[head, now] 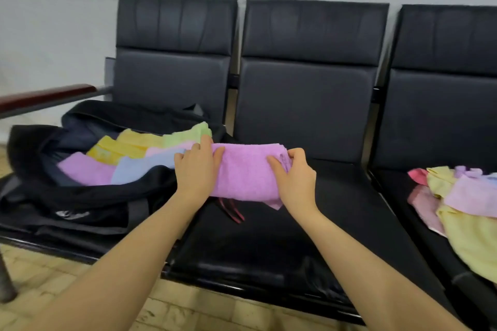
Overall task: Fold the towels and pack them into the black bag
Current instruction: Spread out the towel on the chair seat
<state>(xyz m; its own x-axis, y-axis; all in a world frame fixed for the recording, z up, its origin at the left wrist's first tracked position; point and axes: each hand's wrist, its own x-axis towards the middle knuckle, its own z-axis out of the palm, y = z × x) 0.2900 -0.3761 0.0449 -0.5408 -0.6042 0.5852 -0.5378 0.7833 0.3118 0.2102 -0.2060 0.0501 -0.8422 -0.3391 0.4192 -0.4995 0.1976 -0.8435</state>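
Here, a person holds a folded purple towel [246, 172] between both hands over the middle seat [269, 244] of a row of three black padded chairs. The left hand [197, 166] grips the towel's left end, its fingers [207, 142] curled over the far edge and the thumb pressed on top. The right hand [294, 174] grips the right end, its fingers [293, 154] curled round the folded layers there and the thumb lying flat on the upper face. The towel spans the gap between the middle seat and the black bag [88, 196], its left end just over the bag's near rim.

The bag lies open on the left seat, its mouth wide. Inside it sit folded towels side by side: a purple one [86, 169], a blue one [139, 166], yellow ones [121, 146], a pale pink one [166, 148] and a green one [188, 133] at the far side. A thin dark red strap [232, 213] lies on the middle seat below the held towel.

On the right seat rests a loose pile of unfolded towels [462, 204] in yellow, pink and lilac, well apart from the hands. A wooden armrest [45, 97] stands at the far left, and tiled floor [53, 282] shows below.
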